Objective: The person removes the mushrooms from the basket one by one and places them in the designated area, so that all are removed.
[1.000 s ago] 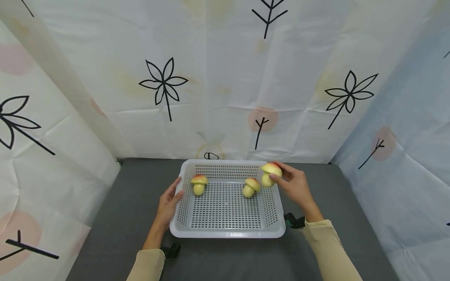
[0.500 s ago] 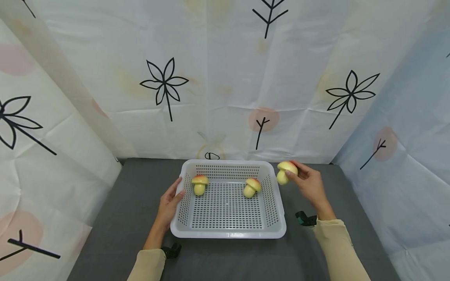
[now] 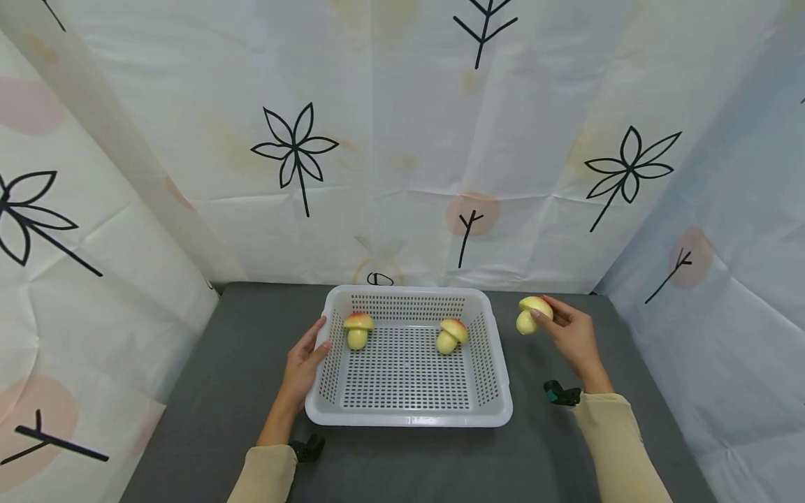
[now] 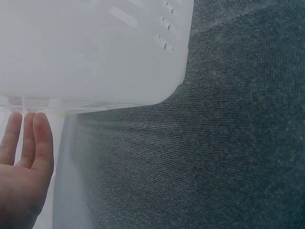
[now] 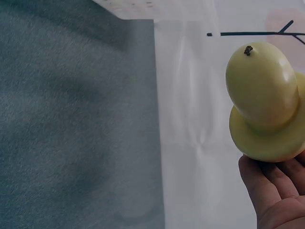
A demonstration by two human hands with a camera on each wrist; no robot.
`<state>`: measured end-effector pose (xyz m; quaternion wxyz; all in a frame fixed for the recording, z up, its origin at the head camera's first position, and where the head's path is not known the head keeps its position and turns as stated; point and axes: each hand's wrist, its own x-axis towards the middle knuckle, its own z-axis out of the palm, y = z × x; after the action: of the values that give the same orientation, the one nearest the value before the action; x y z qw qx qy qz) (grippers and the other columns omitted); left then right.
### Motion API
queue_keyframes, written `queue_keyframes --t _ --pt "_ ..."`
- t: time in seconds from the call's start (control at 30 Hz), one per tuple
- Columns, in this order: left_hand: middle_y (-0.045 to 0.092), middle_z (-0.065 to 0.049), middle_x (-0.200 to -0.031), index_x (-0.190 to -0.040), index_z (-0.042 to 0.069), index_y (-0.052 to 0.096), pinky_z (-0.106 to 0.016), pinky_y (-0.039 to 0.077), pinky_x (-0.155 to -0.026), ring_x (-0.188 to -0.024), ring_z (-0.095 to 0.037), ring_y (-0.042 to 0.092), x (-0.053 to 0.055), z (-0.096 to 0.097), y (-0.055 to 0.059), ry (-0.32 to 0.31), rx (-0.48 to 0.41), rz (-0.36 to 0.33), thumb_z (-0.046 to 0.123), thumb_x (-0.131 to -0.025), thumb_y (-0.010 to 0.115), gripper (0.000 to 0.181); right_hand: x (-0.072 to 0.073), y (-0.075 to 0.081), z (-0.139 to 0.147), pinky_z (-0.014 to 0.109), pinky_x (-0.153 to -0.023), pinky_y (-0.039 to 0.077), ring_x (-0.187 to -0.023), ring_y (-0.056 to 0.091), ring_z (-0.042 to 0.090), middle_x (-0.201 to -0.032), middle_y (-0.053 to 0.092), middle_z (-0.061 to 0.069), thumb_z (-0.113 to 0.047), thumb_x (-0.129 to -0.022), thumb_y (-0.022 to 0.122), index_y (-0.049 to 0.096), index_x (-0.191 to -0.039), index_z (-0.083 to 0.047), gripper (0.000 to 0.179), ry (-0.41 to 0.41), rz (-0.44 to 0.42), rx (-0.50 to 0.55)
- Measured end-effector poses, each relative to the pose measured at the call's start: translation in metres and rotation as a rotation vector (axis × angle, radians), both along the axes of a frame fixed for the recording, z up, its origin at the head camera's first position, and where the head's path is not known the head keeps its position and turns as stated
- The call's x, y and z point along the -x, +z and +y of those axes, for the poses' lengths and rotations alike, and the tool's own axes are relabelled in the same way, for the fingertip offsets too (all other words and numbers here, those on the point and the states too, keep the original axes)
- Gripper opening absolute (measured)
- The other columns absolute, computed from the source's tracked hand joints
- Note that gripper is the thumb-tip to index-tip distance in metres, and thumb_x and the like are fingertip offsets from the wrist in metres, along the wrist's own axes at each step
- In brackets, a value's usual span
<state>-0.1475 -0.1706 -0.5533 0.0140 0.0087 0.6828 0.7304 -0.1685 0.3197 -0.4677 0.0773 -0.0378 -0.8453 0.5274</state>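
Observation:
My right hand holds a toy mushroom, yellow-green with a reddish top, to the right of the basket. In the right wrist view the toy mushroom shows its round stem with a dark spot, and the fingers grip its cap. My left hand holds the left rim of a white perforated plastic basket, thumb at the rim. Seen by the left wrist camera, its fingers reach the basket's outer edge. Inside lie two more toy mushrooms, one at the left and one at the right.
A dark grey cloth covers the table under the basket. Behind it and at both sides hang white curtains printed with flowers and twigs. Each wrist wears a black strap mount, such as the right one.
My right hand has carried its toy mushroom from over the basket's right rim outward to the right, then slightly lower. The left hand, the basket and the two mushrooms inside stay put.

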Motion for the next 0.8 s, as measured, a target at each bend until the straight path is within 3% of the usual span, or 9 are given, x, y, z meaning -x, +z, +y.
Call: queue_keyframes --t 0.1,0.23,0.4,0.63,0.7,0.8 --pt "0.033 -0.004 -0.163 -0.160 0.021 0.035 -0.057 0.049 -0.098 -0.135 -0.037 0.049 0.000 0.000 0.000 0.001 0.004 -0.003 0.019 -0.106 0.057 0.059 0.000 -0.004 0.005 0.005 -0.084 0.045 -0.132 0.050 0.041 -0.146 0.050 0.026 -0.035 -0.098 0.069 0.047 -0.148 0.005 0.068 -0.010 -0.040 -0.013" --pt "0.033 -0.004 -0.163 -0.160 0.020 0.035 -0.057 0.049 -0.098 -0.135 -0.037 0.049 0.000 0.000 0.000 0.002 -0.002 0.001 0.018 -0.105 0.058 0.059 0.002 -0.009 0.009 0.006 -0.086 0.045 -0.134 0.049 0.039 -0.147 0.049 0.026 -0.039 -0.098 0.068 0.045 -0.149 0.005 0.071 -0.010 -0.089 -0.028" --pt "0.033 -0.005 -0.163 -0.160 0.019 0.035 -0.058 0.049 -0.097 -0.135 -0.042 0.047 0.000 0.000 0.001 0.007 -0.003 0.009 0.017 -0.105 0.057 0.059 0.005 -0.022 0.013 0.004 -0.084 0.043 -0.134 0.049 0.039 -0.148 0.047 0.028 -0.038 -0.098 0.068 0.044 -0.149 0.007 0.072 -0.004 -0.125 -0.044" --pt "0.032 -0.004 -0.163 -0.160 0.019 0.035 -0.056 0.049 -0.098 -0.136 -0.037 0.047 0.000 0.000 0.000 0.006 -0.002 -0.003 0.013 -0.106 0.055 0.058 0.009 -0.041 0.015 0.002 -0.082 0.040 -0.133 0.050 0.041 -0.146 0.048 0.030 -0.031 -0.098 0.070 0.046 -0.146 0.010 0.068 0.015 -0.143 -0.081" --pt "0.031 -0.004 -0.163 -0.160 0.019 0.035 -0.055 0.050 -0.098 -0.137 -0.037 0.046 0.000 0.000 -0.001 0.006 0.003 -0.005 0.012 -0.106 0.055 0.058 0.011 -0.045 0.014 0.006 -0.084 0.043 -0.132 0.052 0.041 -0.144 0.050 0.030 -0.031 -0.097 0.071 0.048 -0.145 0.010 0.067 0.017 -0.143 -0.104" --pt "0.032 -0.004 -0.163 -0.159 0.020 0.036 -0.055 0.050 -0.098 -0.136 -0.038 0.047 0.001 0.000 -0.001 0.011 0.004 -0.009 0.013 -0.106 0.056 0.057 0.012 -0.050 0.011 0.022 -0.094 0.051 -0.130 0.053 0.042 -0.143 0.052 0.030 -0.032 -0.097 0.071 0.049 -0.144 0.010 0.067 0.029 -0.153 -0.146"
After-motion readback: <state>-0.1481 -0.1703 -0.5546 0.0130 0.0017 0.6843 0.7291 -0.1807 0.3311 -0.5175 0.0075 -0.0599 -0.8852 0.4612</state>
